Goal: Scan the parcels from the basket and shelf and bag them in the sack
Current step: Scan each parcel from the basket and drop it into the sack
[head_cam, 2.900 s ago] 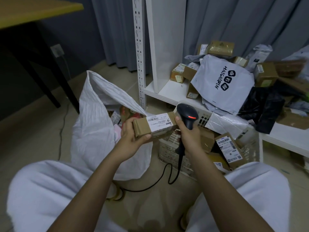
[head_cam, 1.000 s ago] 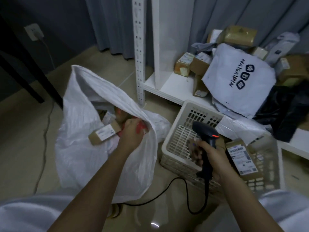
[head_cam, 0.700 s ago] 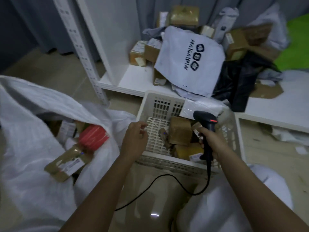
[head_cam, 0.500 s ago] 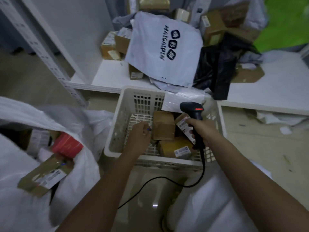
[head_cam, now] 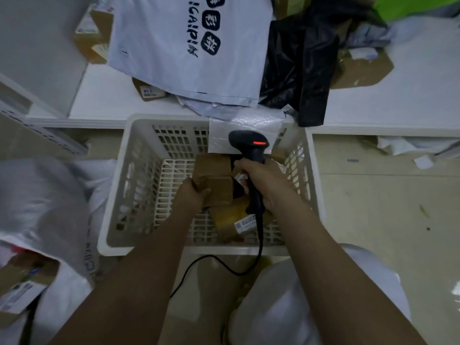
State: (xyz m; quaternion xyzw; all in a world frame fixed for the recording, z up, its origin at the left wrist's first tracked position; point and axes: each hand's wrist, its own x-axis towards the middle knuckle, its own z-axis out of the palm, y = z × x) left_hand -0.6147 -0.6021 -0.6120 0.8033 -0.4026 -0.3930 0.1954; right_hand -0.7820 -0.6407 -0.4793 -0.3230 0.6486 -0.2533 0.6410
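Reaching into the basket [head_cam: 117, 185] at frame centre, the left hand [head_cam: 193, 195] grips a brown parcel [head_cam: 214, 178]; the right hand [head_cam: 266, 185] clasps the scanner [head_cam: 251, 145]. Lifting should turn its label toward the scanner.

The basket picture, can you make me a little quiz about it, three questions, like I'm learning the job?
1. True or false: the right hand holds the black scanner.
2. What is the left hand gripping? A) a cardboard box B) the black bag C) the white sack
3. Fill in: the box is still inside the white ____.

Key
1. True; the fingers wrap round its handle, above the basket.
2. A; the box lies in the basket, the black bag is up on the shelf, and the sack is off to the left.
3. basket
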